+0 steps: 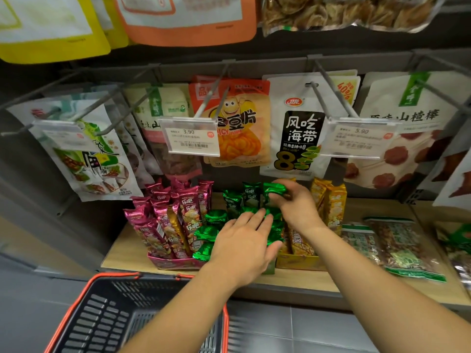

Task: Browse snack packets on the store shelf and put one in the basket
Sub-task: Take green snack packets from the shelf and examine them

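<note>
Several green snack packets (211, 231) stand in a display box in the middle of the wooden shelf (356, 284). My right hand (295, 202) pinches the top of one green packet (274, 190) at the back of that box. My left hand (244, 248) lies flat with straight fingers on the green packets at the front. Beside them stand pink packets (173, 220) on the left and yellow packets (331, 207) on the right. A black basket with an orange rim (76, 304) sits on the floor below the shelf, at the lower left.
Larger snack bags hang on metal hooks above the shelf, among them a white seaweed bag (298, 128) and an orange chip bag (244, 123). Price tags (191, 140) stick out on the hooks. Green nut bars (397, 248) lie flat at the right of the shelf.
</note>
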A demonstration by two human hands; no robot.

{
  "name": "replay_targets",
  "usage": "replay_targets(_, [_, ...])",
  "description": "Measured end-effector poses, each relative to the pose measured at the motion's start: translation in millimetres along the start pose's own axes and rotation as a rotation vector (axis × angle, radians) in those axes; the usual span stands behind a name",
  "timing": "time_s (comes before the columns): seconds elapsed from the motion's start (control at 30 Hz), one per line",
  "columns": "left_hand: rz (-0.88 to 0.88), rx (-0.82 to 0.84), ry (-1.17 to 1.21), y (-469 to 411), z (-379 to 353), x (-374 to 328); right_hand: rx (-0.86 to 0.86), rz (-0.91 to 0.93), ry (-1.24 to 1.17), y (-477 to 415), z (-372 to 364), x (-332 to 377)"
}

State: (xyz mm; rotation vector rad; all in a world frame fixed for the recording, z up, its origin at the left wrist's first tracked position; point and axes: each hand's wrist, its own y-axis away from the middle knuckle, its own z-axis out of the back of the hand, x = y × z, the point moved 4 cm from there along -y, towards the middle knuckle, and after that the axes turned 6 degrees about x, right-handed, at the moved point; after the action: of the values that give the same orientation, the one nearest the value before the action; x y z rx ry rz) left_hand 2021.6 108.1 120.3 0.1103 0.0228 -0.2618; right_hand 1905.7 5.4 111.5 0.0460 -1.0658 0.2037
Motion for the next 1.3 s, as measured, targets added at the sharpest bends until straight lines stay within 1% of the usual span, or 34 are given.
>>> replay_targets(0.13, [0.021,-0.041,0.023,-0.2,2.9,-4.1,-0.231,0.188,-0.096,46.8,32.0,24.1])
replay_targets(0.2, [0.034,-0.031,0.03,-1.6,4.0,-4.9,-0.324,0.318,-0.055,74.1,46.3,38.1])
replay_targets(0.27, [0.037,0.004,0.043,-2.7,4.0,-3.9,-0.365,0.409,-0.007,96.9,58.5,53.1])
replay_targets(0.37, [0.042,0.102,0.085,-1.4,2.9,-0.2,-0.357,0.512,0.089,125.1,76.5,72.1])
replay_targets(0.43, [0.04,0.145,0.124,0.9,6.4,0.9,-0.308,0.521,0.111,140.3,89.4,83.7])
replay_targets(0.47, [0.033,0.134,0.144,2.4,11.1,0.2,-0.272,0.507,0.097,146.7,95.8,89.3])
replay_targets(0.5, [0.021,0.104,0.172,4.3,18.4,-1.9,-0.229,0.473,0.065,151.5,102.2,94.2])
replay_targets(0.57, [-0.007,0.004,0.295,10.6,39.3,-8.9,-0.128,0.338,-0.074,156.3,112.8,98.5])
replay_targets(0.63, [-0.015,-0.077,0.525,21.9,63.9,-16.7,-0.007,0.177,-0.355,159.9,118.4,95.6])
replay_targets(0.7, [-0.037,-0.089,0.894,36.9,86.7,-26.9,0.118,0.049,-0.645,164.8,117.4,88.1])
replay_targets(0.73, [-0.079,-0.079,1.073,45.0,97.5,-33.3,0.167,0.014,-0.719,167.4,115.3,85.6])
replay_targets(0.77, [-0.14,-0.07,1.194,53.7,108.5,-40.0,0.209,-0.003,-0.765,170.4,111.9,84.3])
replay_targets(0.83, [-0.265,-0.054,1.297,70.2,126.6,-52.7,0.271,0.021,-0.822,175.9,104.7,86.9])
replay_targets(0.87, [-0.298,-0.054,1.305,76.6,132.7,-57.7,0.286,0.045,-0.825,177.5,101.5,89.2])
replay_targets(0.93, [-0.286,-0.105,1.267,86.7,139.8,-62.9,0.284,0.082,-0.755,179.5,98.0,93.6])
replay_targets(1.07, [-0.154,-0.363,1.092,106.6,137.0,-60.0,0.265,0.124,-0.534,186.7,92.5,103.9])
replay_targets(1.17, [-0.114,-0.476,1.17,118.5,129.0,-56.5,0.295,0.133,-0.489,195.0,80.9,113.1])
replay_targets(1.3, [-0.096,-0.471,1.361,121.4,121.6,-51.5,0.392,0.166,-0.42,199.4,75.6,119.1])
